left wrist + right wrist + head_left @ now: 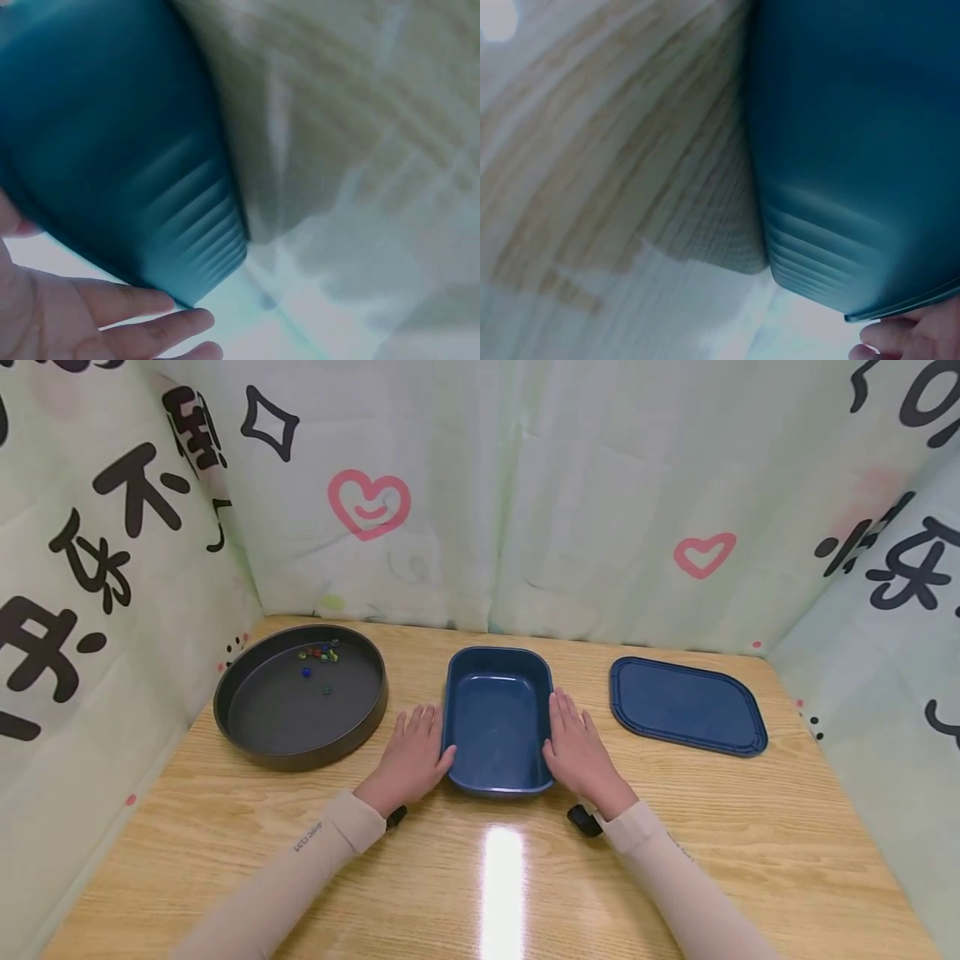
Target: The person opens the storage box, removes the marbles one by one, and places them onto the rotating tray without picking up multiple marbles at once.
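A blue rectangular plastic box (495, 722), without a lid on it, stands on the table between my two hands. My left hand (411, 753) lies along its left side with fingers extended, the thumb at the rim. On the right side, my right hand (582, 752) rests against the box in the same manner, its fingers straight and pointing away from me. Both wrist views show the ribbed outer wall of the box (150, 172) close up. In the right wrist view only some fingertips (889, 337) appear, beside the box's rim.
To the left sits a round dark pan (300, 752) holding several small coloured marbles (318, 653). A flat blue lid (688, 706) lies on the right. The wooden table (420, 885) is bordered by printed curtains (480, 527) at the back and sides.
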A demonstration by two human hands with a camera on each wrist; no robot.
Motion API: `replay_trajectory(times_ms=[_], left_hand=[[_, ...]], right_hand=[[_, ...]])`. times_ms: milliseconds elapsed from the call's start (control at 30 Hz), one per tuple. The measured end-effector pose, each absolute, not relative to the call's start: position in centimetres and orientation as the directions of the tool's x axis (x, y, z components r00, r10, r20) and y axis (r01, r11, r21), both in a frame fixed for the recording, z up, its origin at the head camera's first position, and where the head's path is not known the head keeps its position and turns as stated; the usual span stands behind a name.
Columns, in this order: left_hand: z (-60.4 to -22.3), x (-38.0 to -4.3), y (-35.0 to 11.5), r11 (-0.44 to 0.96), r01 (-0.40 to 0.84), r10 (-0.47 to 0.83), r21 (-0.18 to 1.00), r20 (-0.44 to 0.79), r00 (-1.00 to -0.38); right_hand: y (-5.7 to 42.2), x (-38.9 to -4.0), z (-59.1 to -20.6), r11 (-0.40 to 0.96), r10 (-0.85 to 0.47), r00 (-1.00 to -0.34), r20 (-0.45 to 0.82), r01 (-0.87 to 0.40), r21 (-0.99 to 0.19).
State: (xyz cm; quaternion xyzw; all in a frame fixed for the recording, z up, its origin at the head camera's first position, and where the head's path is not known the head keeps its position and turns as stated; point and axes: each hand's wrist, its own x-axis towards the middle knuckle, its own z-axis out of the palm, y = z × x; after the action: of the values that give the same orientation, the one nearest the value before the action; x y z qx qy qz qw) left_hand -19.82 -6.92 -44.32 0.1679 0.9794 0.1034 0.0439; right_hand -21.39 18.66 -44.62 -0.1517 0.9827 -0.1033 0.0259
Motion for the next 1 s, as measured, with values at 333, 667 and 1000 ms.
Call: replay_trajectory(times_ms=[333, 667, 1000], left_hand=[[-39.1, -20.9, -8.9, 0.918, 0.376, 0.377, 0.123, 0.020, -0.926], [-33.9, -24.4, -14.9, 0.900, 0.308, 0.301, 0.308, 0.072, -0.951], [-33.6, -27.0, -22.4, 0.667, 0.138, 0.080, 0.732, 0.115, -0.990]], right_hand=[[18.3, -21.2, -44.0, 0.941, -0.309, -0.951, -0.008, -0.304, -0.150], [18.3, -21.4, -44.0, 0.944, -0.307, -0.952, -0.018, -0.302, -0.135], [18.2, -21.3, -44.0, 0.940, -0.313, -0.950, -0.016, -0.308, -0.144]])
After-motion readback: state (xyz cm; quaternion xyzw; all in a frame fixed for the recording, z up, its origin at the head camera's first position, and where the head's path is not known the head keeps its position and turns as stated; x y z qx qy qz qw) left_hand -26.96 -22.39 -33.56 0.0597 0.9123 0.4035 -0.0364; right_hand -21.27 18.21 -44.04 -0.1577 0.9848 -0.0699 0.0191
